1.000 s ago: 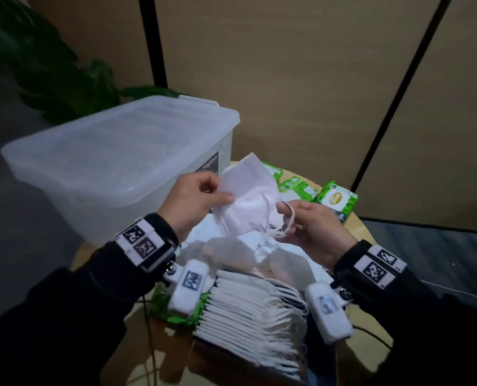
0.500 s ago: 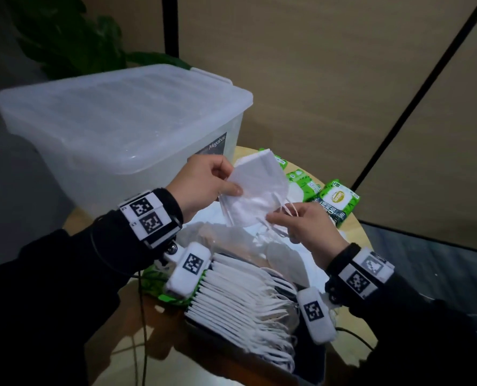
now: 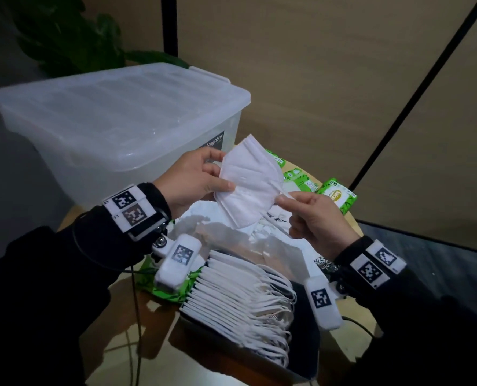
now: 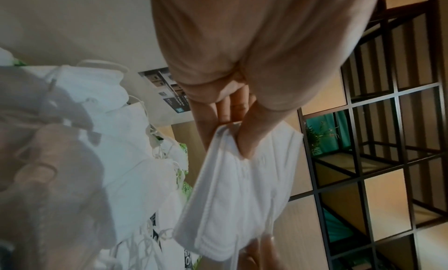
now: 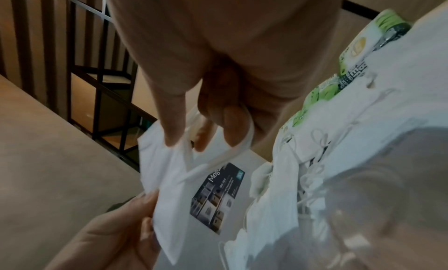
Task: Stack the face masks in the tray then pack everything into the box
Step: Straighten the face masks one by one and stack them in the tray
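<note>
I hold a folded white face mask [image 3: 250,185] in the air over the table. My left hand [image 3: 198,182] pinches its left edge, thumb on the front [image 4: 249,145]. At the mask's right edge my right hand [image 3: 312,215] pinches the mask with its ear loop [image 5: 218,155]. Below my hands a dark tray [image 3: 307,355] carries a row of stacked white masks [image 3: 240,299]. More loose masks lie in a clear plastic bag [image 3: 259,238] behind the tray. The translucent storage box [image 3: 114,121] stands at the left with its lid closed.
Green wipe packets [image 3: 337,196] lie at the back right of the round wooden table [image 3: 351,221], another green packet [image 3: 167,291] sits under my left wrist. A tan wall panel with black bars rises behind. A plant [image 3: 73,37] stands behind the box.
The mask has been turned and flattened between my hands. My right hand shifted from the looped strap to pinching the right edge. The head view dropped, so the box looks higher.
</note>
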A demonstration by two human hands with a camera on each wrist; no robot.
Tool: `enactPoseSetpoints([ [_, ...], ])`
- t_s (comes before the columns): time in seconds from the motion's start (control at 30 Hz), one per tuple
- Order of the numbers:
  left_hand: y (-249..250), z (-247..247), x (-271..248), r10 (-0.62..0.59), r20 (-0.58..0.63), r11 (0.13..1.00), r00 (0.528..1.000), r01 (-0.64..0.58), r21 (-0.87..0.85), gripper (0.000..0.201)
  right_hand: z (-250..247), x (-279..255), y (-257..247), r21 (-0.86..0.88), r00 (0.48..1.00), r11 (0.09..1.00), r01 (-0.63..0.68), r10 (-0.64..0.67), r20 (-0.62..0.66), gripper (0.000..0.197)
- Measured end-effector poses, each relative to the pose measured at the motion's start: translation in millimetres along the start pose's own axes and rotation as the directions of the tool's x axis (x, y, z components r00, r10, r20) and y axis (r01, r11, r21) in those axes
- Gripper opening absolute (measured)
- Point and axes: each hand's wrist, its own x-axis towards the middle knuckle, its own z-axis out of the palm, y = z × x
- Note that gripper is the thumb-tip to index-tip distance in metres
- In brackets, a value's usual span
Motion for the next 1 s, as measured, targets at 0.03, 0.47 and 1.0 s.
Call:
enactPoseSetpoints([
  [0.03, 0.0, 1.4, -2.2, -0.005, 0.018, 1.0, 1.0, 0.005, 0.004, 0.033, 0.5, -0.7, 0.8, -0.02, 1.0, 1.0, 0.001, -0.001, 0.013, 0.02],
  [0.47, 10.7, 6.4, -18.2, 0.223, 0.286, 0.888, 0.932, -0.315, 0.336, 0.033, -3.9, -15.4, 3.4, -0.238, 0.995, 0.967, 0.088, -0.098, -0.029, 0.008],
  [1.0, 0.2, -10.6, -14.5, 0.193, 0.449, 0.292, 0.872, -0.488, 0.822, 0.039, -19.2, -10.7, 8.5, -0.096, 0.995, 0.994, 0.05, -0.058, -0.078, 0.001],
])
